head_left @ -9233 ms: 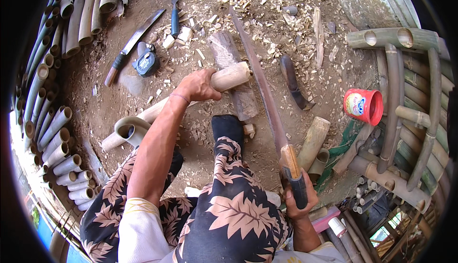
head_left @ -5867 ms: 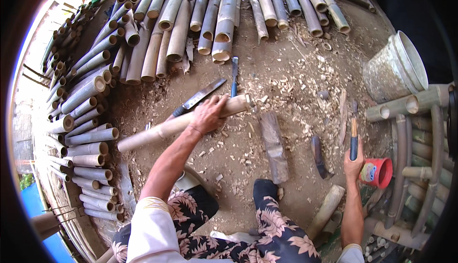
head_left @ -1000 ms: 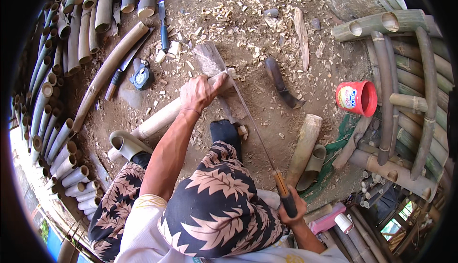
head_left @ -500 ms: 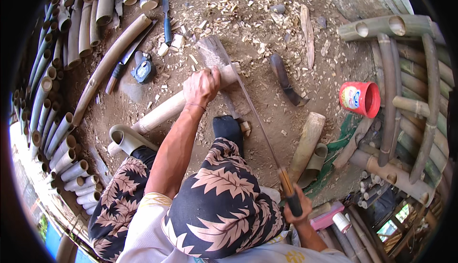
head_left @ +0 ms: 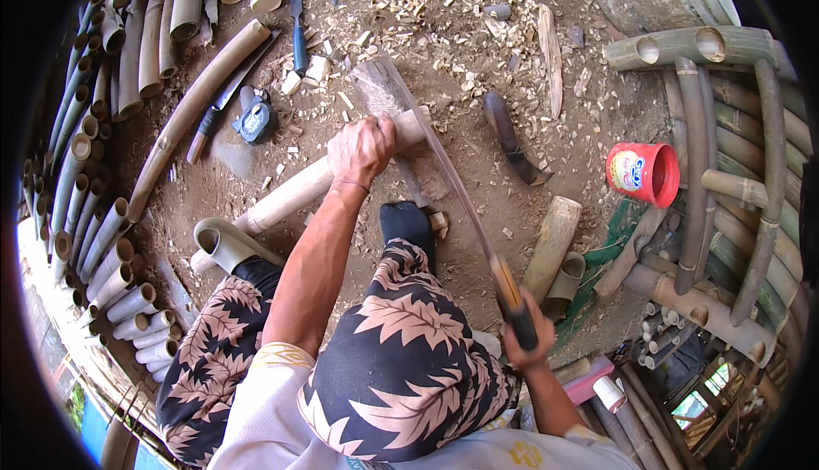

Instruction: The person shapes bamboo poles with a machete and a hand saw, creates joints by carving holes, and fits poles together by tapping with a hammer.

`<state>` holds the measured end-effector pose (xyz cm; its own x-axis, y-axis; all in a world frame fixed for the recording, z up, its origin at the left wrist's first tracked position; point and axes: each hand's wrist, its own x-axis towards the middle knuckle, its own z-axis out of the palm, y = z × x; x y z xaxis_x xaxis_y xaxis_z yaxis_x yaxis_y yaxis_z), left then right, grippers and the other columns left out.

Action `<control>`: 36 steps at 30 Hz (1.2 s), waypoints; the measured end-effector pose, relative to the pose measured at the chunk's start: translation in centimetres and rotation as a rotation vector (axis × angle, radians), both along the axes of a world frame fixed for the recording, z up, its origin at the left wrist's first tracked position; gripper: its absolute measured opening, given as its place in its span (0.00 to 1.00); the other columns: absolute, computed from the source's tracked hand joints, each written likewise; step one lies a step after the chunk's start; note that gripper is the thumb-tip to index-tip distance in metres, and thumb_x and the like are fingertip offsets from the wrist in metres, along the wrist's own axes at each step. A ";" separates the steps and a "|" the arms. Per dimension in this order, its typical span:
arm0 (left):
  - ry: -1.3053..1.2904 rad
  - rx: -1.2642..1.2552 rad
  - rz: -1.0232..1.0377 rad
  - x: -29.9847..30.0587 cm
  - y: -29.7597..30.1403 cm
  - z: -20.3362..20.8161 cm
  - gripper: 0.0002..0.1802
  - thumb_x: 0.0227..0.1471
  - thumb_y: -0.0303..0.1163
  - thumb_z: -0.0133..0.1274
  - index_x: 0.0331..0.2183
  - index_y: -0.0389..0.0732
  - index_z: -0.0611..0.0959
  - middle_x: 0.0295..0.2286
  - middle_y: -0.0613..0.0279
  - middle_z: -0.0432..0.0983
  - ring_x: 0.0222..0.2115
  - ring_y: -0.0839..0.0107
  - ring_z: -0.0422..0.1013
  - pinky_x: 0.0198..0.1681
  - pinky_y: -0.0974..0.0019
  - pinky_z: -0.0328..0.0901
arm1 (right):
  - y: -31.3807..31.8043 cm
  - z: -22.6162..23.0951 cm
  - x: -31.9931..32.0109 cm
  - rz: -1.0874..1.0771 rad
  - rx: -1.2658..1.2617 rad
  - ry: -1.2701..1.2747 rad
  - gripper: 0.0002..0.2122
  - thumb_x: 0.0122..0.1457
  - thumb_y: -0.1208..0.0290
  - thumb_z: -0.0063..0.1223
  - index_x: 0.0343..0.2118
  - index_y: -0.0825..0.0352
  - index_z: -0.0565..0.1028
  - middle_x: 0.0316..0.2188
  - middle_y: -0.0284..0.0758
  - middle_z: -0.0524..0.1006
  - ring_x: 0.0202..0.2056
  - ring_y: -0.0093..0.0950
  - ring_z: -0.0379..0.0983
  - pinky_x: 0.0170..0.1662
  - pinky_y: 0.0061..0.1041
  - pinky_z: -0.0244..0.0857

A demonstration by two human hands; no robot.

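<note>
My left hand (head_left: pixel 362 150) is wrapped round a pale bamboo pole (head_left: pixel 294 193) close to its right end, pressing it on a wooden block (head_left: pixel 374 86). In my right hand (head_left: pixel 529 338) is the dark and wooden handle of a handsaw (head_left: pixel 456 187). The long blade runs away from me and lies across the pole just right of my left hand. Whether the teeth have cut in cannot be made out. The pole slopes down leftward, its lower end beside a tan clog (head_left: pixel 226 246). My dark-covered foot (head_left: pixel 406 223) stands near the block.
A long knife (head_left: pixel 226 99), a tape measure (head_left: pixel 256 120) and a chisel (head_left: pixel 299 39) lie at far left. A curved dark-handled blade (head_left: pixel 512 142) and a red bucket (head_left: pixel 644 173) are to the right. Cut bamboo (head_left: pixel 111 282) lines the left; a bamboo frame (head_left: pixel 691 163) stands right.
My right hand has pushed the saw forward, away from me, and the handle sits farther up the view. The left hand and the pole have stayed nearly in place.
</note>
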<state>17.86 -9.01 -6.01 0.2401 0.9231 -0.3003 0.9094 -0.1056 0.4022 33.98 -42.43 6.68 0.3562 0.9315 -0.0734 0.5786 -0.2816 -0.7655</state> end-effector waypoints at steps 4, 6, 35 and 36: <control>-0.002 0.004 0.000 1.2 -0.2 0.5 0.29 0.59 0.50 0.39 0.26 0.37 0.85 0.24 0.36 0.77 0.28 0.40 0.76 0.38 0.47 0.70 | 13.9 -4.2 -1.2 -0.057 0.185 0.169 0.26 0.48 0.80 0.54 0.54 0.78 0.70 0.30 0.43 0.79 0.22 0.29 0.75 0.30 0.26 0.71; -0.007 0.014 -0.007 1.1 0.1 0.4 0.29 0.58 0.51 0.39 0.26 0.38 0.85 0.24 0.36 0.78 0.29 0.41 0.77 0.38 0.47 0.70 | 15.4 -3.7 -0.8 -0.052 0.238 0.217 0.27 0.49 0.80 0.54 0.55 0.77 0.69 0.31 0.43 0.80 0.24 0.27 0.76 0.31 0.26 0.71; -1.212 0.732 0.417 -18.1 9.7 26.1 0.23 0.51 0.41 0.61 0.43 0.36 0.75 0.32 0.60 0.77 0.30 0.71 0.74 0.34 0.69 0.69 | 2.4 6.6 2.8 -0.519 0.365 0.471 0.25 0.57 0.77 0.46 0.60 0.71 0.65 0.19 0.26 0.62 0.17 0.16 0.58 0.20 0.18 0.58; -1.102 0.718 0.319 -17.3 10.2 27.0 0.24 0.50 0.41 0.62 0.45 0.37 0.75 0.32 0.62 0.78 0.30 0.76 0.73 0.34 0.72 0.67 | 2.2 6.5 2.6 -0.525 0.349 0.477 0.25 0.57 0.78 0.46 0.60 0.71 0.65 0.19 0.26 0.62 0.17 0.16 0.58 0.20 0.18 0.58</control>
<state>0.57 1.16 21.01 -0.2110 0.8536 0.4762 0.1770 -0.4458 0.8775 36.57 -40.19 13.13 0.7592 0.6478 -0.0636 0.0237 -0.1252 -0.9919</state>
